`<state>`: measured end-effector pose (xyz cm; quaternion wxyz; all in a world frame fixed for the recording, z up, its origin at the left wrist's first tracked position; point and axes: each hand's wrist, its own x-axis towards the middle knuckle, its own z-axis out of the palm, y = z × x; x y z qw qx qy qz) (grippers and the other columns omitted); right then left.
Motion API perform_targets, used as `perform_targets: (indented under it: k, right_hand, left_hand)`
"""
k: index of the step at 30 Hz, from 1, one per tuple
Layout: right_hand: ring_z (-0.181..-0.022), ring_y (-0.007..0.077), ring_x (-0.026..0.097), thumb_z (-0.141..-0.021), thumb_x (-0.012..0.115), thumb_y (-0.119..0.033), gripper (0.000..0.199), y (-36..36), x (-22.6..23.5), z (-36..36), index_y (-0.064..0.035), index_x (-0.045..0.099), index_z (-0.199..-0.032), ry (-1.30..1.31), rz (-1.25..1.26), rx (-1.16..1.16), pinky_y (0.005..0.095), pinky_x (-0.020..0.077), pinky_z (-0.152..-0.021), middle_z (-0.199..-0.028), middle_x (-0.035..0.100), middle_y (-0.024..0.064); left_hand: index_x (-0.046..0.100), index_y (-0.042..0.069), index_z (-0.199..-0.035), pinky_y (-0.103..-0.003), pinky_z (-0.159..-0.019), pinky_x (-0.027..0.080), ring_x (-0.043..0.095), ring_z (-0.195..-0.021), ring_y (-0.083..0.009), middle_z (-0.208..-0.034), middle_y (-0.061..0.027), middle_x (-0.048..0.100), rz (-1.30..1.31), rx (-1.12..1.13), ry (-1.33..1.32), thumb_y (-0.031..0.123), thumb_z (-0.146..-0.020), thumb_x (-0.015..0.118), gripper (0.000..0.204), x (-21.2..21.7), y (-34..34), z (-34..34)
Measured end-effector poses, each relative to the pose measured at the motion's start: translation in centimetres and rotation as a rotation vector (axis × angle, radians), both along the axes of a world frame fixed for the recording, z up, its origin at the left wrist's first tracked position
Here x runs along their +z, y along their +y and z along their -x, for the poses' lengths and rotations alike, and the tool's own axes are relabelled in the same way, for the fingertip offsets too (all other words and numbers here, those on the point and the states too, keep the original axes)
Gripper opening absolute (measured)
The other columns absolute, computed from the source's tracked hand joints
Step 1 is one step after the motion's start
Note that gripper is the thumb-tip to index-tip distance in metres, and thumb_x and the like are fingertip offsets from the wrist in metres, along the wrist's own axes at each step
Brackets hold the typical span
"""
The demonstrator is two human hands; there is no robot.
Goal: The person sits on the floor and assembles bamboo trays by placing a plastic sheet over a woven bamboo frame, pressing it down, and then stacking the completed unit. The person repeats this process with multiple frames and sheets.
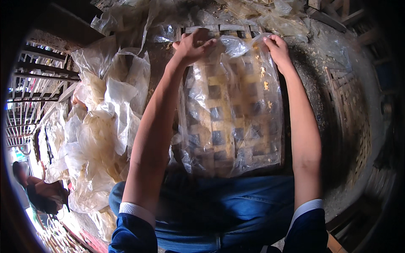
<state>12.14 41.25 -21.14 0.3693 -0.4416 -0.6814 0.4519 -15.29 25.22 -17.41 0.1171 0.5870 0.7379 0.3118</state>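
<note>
A clear plastic sheet (231,109) lies over a woven slat panel (229,28) in front of the person's bent knees (253,206), wrinkled across its middle and raised into a shiny fold at the far end. The right hand (277,49) pinches the far right corner, thumb and fingers closed on the film. The left hand (190,49) is at the far left corner, fingers spread and partly blurred; whether its grip has any film, I cannot tell.

The step in hand looks like handling the sheet's far edge — spreading it or lifting it, a single view doesn't settle which. Either way, the next move calls for a firm hold on both corners and an even, gentle pull, since film this thin would likely crease or tear. Small yellow crumbs (266,85) show along the right side, and crumpled sheets (90,139) heap up on the left.
</note>
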Motion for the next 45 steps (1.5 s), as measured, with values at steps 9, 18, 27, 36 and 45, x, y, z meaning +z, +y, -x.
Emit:
perform_targets:
  k: [9, 18, 27, 36, 45]
  right_hand:
    - [-0.066, 0.0147, 0.062, -0.093, 0.068, -0.030, 0.026, 1.2, -1.1, -0.5, -0.0055, 0.063, -0.100, -0.263, -0.227, -0.173, 0.0319, 0.0487, -0.066, -0.079, 0.069, 0.0068]
    - [-0.122, 0.0384, 0.054, -0.095, 0.059, -0.029, 0.043, 0.8, 0.1, 0.7, -0.0091, 0.054, -0.133, -0.548, -0.571, -0.292, 0.0454, 0.0462, -0.099, -0.138, 0.054, 0.0193]
    - [-0.152, 0.0287, 0.007, -0.104, 0.029, -0.051, 0.065, -9.7, -1.2, 8.7, -0.0079, 0.029, -0.153, -0.780, -0.702, 0.381, 0.0439, 0.0041, -0.123, -0.165, 0.009, 0.0113]
    - [-0.149, 0.0422, 0.011, -0.100, 0.032, -0.061, 0.074, 1.6, -1.2, -10.8, -0.0083, 0.032, -0.152, -1.006, -0.322, -0.281, 0.0533, 0.0100, -0.122, -0.161, 0.013, 0.0236]
    - [-0.151, 0.0304, 0.009, -0.101, 0.037, -0.055, 0.070, -9.0, 0.1, 4.1, -0.0144, 0.022, -0.156, -0.695, -0.481, 0.261, 0.0467, 0.0094, -0.123, -0.165, 0.007, 0.0131]
  left_hand:
    - [0.061, 0.013, -0.125, -0.033, -0.078, 0.052, 0.067, -0.088, -0.0199, -0.095, -0.0070, 0.070, -0.216, 0.105, -0.167, 0.019, -0.085, 0.074, 0.043, 0.1, 0.7, 2.1]
    - [0.049, 0.017, -0.139, -0.049, -0.102, 0.039, 0.046, -0.127, -0.0334, -0.141, -0.0151, 0.046, -0.191, 0.328, 0.510, 0.020, -0.085, 0.064, 0.056, 0.9, -1.7, 0.2]
    - [0.040, 0.012, -0.150, -0.053, -0.121, 0.015, 0.025, -0.148, -0.0313, -0.159, -0.0057, 0.033, 0.033, -0.037, 0.497, 0.043, -0.099, 0.039, 0.059, -3.5, -4.4, -5.1]
    - [0.044, 0.010, -0.148, -0.058, -0.119, 0.014, 0.022, -0.149, -0.0296, -0.160, -0.0048, 0.031, -0.039, -0.025, 0.510, 0.049, -0.099, 0.037, 0.063, -4.2, -4.1, -6.0]
    - [0.041, 0.011, -0.149, -0.056, -0.120, 0.015, 0.022, -0.149, -0.0291, -0.160, -0.0049, 0.030, 0.003, -0.005, 0.559, 0.048, -0.097, 0.041, 0.064, -3.9, -4.3, -5.7]
